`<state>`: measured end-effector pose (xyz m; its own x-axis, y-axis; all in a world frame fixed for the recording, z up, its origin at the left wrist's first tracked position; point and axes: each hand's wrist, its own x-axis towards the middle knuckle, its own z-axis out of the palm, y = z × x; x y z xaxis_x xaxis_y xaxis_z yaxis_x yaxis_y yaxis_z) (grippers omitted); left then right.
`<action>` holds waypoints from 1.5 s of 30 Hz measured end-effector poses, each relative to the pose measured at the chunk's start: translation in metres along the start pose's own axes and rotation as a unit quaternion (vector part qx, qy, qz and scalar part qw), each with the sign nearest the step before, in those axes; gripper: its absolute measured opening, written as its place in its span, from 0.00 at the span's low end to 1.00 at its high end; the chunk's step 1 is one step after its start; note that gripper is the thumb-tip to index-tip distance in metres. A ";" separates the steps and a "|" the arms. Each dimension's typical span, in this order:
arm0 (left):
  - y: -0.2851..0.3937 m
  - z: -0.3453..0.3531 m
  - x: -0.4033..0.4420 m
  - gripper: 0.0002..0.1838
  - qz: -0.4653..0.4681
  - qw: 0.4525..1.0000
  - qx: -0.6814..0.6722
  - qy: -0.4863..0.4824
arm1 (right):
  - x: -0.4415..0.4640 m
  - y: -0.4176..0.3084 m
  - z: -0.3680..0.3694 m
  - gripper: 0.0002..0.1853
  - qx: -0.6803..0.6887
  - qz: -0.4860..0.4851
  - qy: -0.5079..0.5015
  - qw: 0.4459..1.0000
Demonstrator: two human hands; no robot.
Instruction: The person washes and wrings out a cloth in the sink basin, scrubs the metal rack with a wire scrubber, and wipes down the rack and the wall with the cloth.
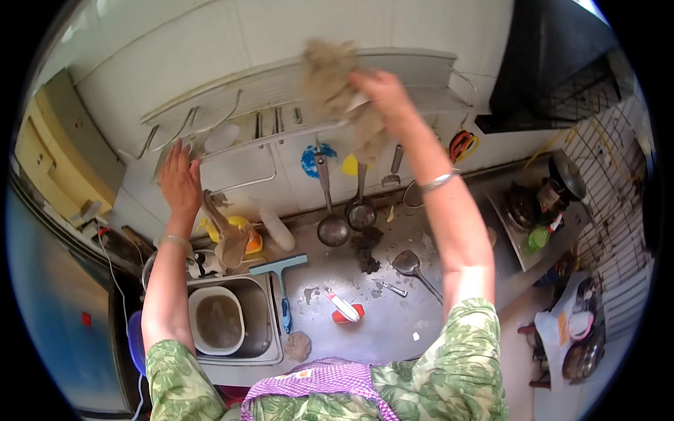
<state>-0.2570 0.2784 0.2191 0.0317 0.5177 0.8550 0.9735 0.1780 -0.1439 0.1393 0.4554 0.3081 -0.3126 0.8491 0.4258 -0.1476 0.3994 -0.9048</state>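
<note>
A brown cloth (330,77), blurred by motion, hangs from my right hand (382,91), whose fingers are closed on it in front of the upper part of the wall rack. My left hand (181,179) is raised at the left end of the metal wall rack (274,133), fingers stretched out and nothing held. Below the rack hang ladles (333,229), a blue scrubber (319,160) and a strainer. Another brown cloth (230,238) hangs just right of my left wrist.
On the steel counter (330,274) lie a blue squeegee (283,281), a spatula (407,263), a red-and-white brush (345,309) and dark debris. The sink (260,309) at left holds a tub of murky water (217,321). Pans and a green bottle (537,238) stand right.
</note>
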 end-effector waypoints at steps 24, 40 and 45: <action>0.004 0.002 0.001 0.21 -0.011 1.000 0.005 0.010 | 0.023 0.003 -0.027 0.26 -0.406 -0.052 -0.154 0.899; 0.002 -0.004 0.001 0.25 -0.006 1.000 -0.015 0.016 | 0.029 -0.030 0.032 0.22 -0.286 -0.088 -0.123 0.946; 0.002 -0.003 0.002 0.26 -0.013 1.000 -0.011 0.022 | -0.001 -0.019 0.112 0.18 -0.524 -0.128 -0.082 0.838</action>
<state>-0.2546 0.2777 0.2221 0.0157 0.4759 0.8794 0.9789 0.1718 -0.1105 0.0374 0.4080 0.3243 -0.5341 0.6647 0.5225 0.6493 0.7183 -0.2500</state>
